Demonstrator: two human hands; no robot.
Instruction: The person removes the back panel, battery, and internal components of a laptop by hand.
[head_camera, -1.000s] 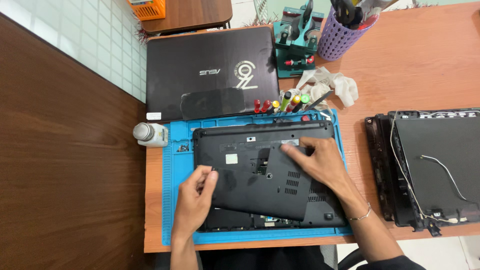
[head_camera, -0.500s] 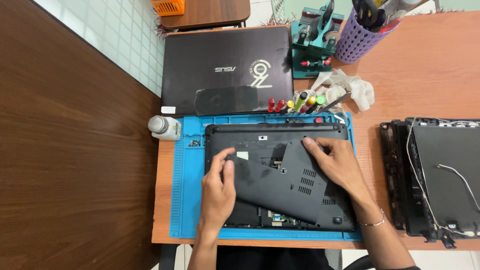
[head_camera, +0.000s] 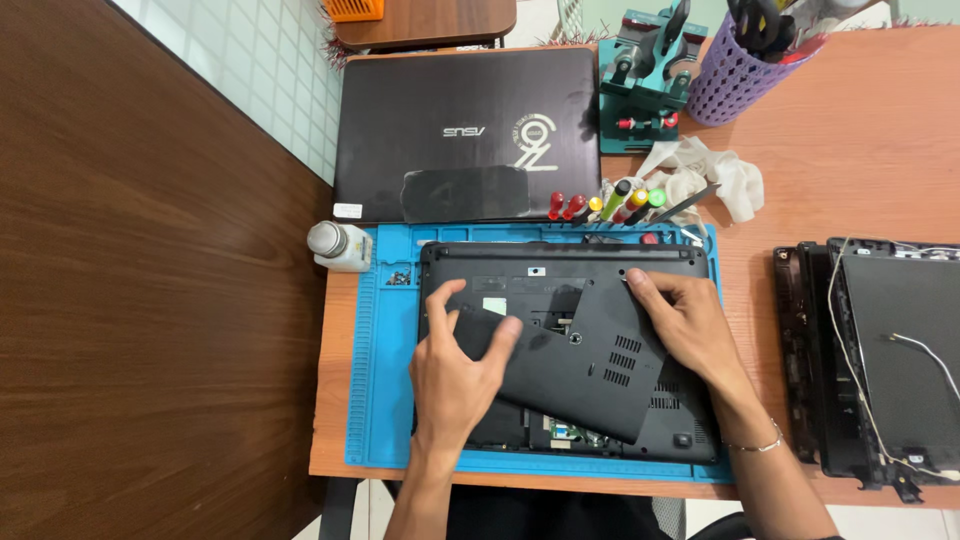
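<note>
A black laptop base (head_camera: 570, 262) lies upside down on a blue work mat (head_camera: 385, 380). A loose black bottom cover panel (head_camera: 585, 365) sits skewed on it, with a strip of circuit board showing below its lower edge. My left hand (head_camera: 458, 375) rests on the panel's left end, thumb on the laptop base and fingers spread over the panel. My right hand (head_camera: 685, 325) presses flat on the panel's upper right part, near the laptop's top right corner.
A closed dark laptop (head_camera: 465, 130) lies behind the mat. Several screwdrivers (head_camera: 610, 205), a white cloth (head_camera: 705, 170), a teal holder (head_camera: 640, 95) and a purple tool cup (head_camera: 735, 70) stand behind. A small white bottle (head_camera: 335, 245) is left; dismantled laptop parts (head_camera: 880, 350) are right.
The cover panel has come loose and turned skewed on the laptop base. My left hand moved up onto its left end. The camera view shifted left.
</note>
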